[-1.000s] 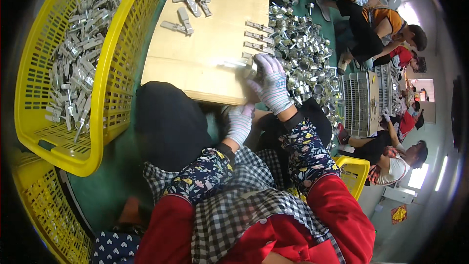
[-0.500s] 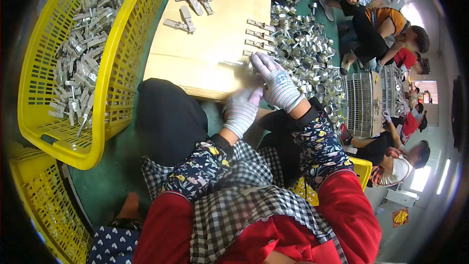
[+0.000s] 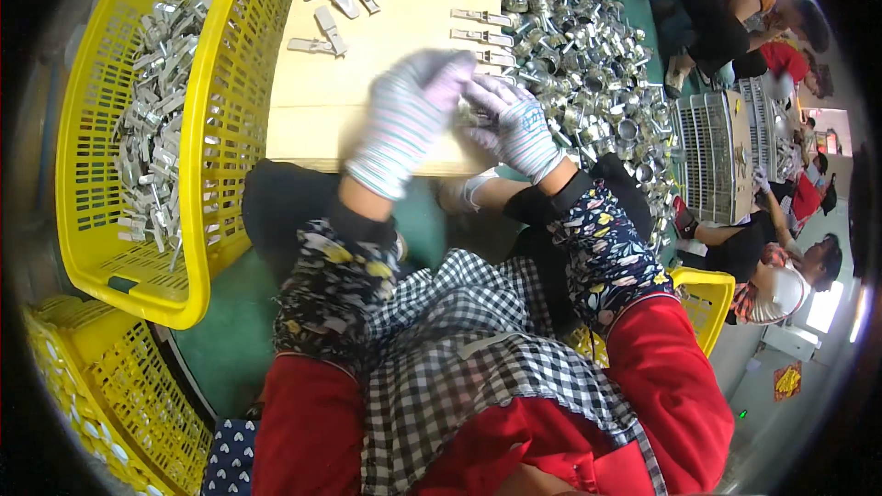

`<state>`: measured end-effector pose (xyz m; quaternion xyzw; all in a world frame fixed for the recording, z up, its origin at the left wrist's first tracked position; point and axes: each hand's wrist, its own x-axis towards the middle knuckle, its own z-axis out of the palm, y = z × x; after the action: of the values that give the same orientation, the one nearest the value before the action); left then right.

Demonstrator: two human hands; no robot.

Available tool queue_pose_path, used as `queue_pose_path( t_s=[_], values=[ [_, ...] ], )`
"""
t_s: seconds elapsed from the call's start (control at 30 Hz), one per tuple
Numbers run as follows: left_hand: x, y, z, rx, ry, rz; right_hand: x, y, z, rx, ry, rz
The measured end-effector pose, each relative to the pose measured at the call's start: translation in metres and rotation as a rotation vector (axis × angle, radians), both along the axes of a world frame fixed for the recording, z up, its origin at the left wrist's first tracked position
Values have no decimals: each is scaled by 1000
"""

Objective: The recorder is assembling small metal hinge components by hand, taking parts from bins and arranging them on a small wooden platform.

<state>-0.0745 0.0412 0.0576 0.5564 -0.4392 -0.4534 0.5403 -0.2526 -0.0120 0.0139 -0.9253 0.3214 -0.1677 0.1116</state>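
- Fingers of both gloved hands meet over the near right edge of the pale wooden board (image 3: 367, 83); right hand (image 3: 516, 124) curled round a small silver metal part (image 3: 470, 113), left hand (image 3: 409, 115) blurred, can't tell its grip.
- Part sits between the hands, long axis unclear.
- Big yellow plastic basket (image 3: 216, 129) on the left holds grey metal clips.
- Loose heap of shiny metal rings (image 3: 588, 55) right of board.
- Row of flat metal strips (image 3: 480, 35) just beyond the fingers.
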Motion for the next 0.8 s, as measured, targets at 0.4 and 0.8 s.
queue_pose_path(
  t_s=[0.4, 0.8],
  values=[
    [-8, -9, -64, 74, -1052, -277, 9, -17, 0, 721, -421, -172],
    [11, -48, -56, 87, -1002, -566, 26, -29, 7, 658, -318, -450]
  ],
)
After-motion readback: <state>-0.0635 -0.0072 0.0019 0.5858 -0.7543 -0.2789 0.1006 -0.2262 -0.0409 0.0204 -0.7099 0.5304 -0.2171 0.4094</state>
